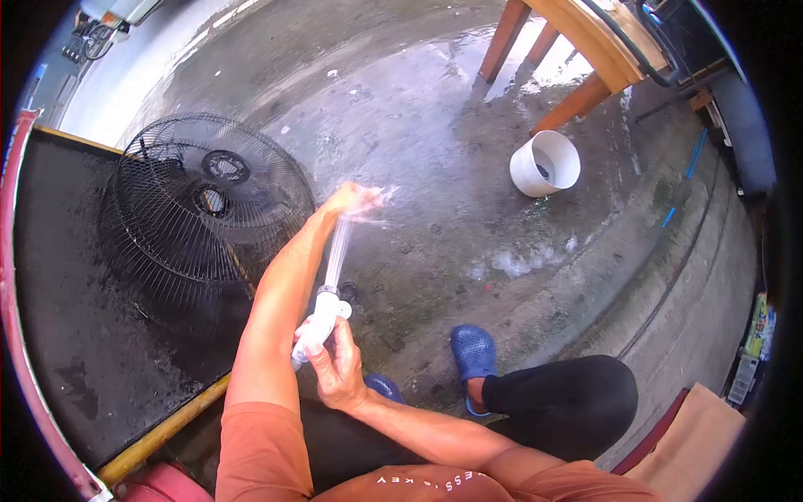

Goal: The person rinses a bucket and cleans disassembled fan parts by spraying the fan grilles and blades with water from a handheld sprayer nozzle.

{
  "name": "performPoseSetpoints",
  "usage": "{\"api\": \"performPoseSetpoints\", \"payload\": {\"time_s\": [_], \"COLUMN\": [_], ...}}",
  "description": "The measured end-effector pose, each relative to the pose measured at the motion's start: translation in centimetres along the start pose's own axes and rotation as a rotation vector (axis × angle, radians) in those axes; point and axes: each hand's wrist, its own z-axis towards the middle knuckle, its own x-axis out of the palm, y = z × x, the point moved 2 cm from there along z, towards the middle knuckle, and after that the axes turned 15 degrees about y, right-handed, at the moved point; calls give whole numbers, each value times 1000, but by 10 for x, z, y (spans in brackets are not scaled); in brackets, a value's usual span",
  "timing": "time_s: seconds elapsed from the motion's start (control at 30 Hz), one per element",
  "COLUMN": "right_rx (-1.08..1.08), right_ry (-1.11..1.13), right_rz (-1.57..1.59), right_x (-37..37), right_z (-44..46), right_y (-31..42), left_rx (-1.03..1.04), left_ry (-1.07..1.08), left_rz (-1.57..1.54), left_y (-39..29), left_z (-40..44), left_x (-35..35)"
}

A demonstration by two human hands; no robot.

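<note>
My right hand [337, 368] is wrapped round a white spray nozzle [320, 322], which points away from me and sends out a narrow fan of water [338, 251]. Stretched out ahead, my left hand [355, 199] is in that stream, and drops splash off it to the right. Its fingers are blurred by the water, so their pose is unclear. Left of my left forearm, the black wire guards of a fan [209, 197] rest on a dark, wet tabletop [63, 251].
On the wet concrete floor [418, 251] stands a white bucket [544, 164]. A wooden piece of furniture [577, 38] is at the top right. My feet wear blue clogs [475, 351]. A brown cardboard piece [694, 435] lies lower right.
</note>
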Motion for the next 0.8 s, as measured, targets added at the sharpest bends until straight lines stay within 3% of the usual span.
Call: {"api": "performPoseSetpoints", "payload": {"time_s": [0.1,0.23,0.3,0.37,0.43,0.63,0.67,0.8], "right_rx": [-23,9,4,-3,-9,-36,-31,-45], "right_ry": [37,129,201,280,325,227,217,160], "right_rz": [57,95,54,40,76,226,267,301], "right_x": [5,15,20,27,37,72,75,83], "right_z": [4,12,21,31,39,62,67,93], "right_y": [1,9,16,19,21,49,52,79], "left_rx": [-23,74,-41,-49,-230,-162,-110,-213], "left_ry": [-320,-235,-535,-636,-581,-644,-690,-900], "left_rz": [47,-40,490,553,806,542,425,454], "left_y": [-2,-21,-36,-51,-78,-90,-93,-154], "left_z": [-20,-72,-112,-158,-205,-300,-312,-358], "left_x": [-20,-57,-91,-116,-139,-182,-178,-123]}}
